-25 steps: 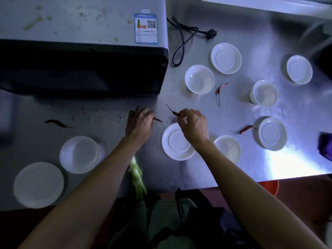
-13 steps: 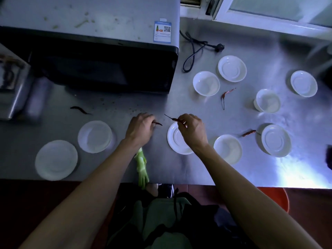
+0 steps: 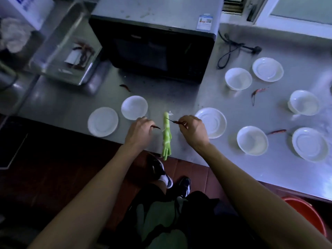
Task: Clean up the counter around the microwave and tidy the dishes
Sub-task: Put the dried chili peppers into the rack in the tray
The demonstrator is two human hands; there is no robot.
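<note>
My left hand (image 3: 139,130) pinches a small dried red chili (image 3: 156,127) above the steel counter's front edge. My right hand (image 3: 193,130) pinches another dried chili (image 3: 175,121) by its stem. Between the hands a green vegetable stalk (image 3: 166,136) lies on the counter (image 3: 179,97), its end over the edge. The black microwave (image 3: 154,42) stands at the back. Several white saucers and bowls are scattered around: a plate (image 3: 102,122) and a bowl (image 3: 134,107) on the left, a saucer (image 3: 213,121) just right of my right hand.
Loose chilies lie near the microwave (image 3: 125,87), at the back right (image 3: 257,92) and at the right (image 3: 277,131). A power cord (image 3: 231,49) trails beside the microwave. A steel tray (image 3: 61,44) sits at left. A red bucket (image 3: 305,214) stands on the floor.
Both hands have drawn back from near the microwave front toward the counter's front edge, each still pinching its chili. The view has shifted left and back, showing the steel tray.
</note>
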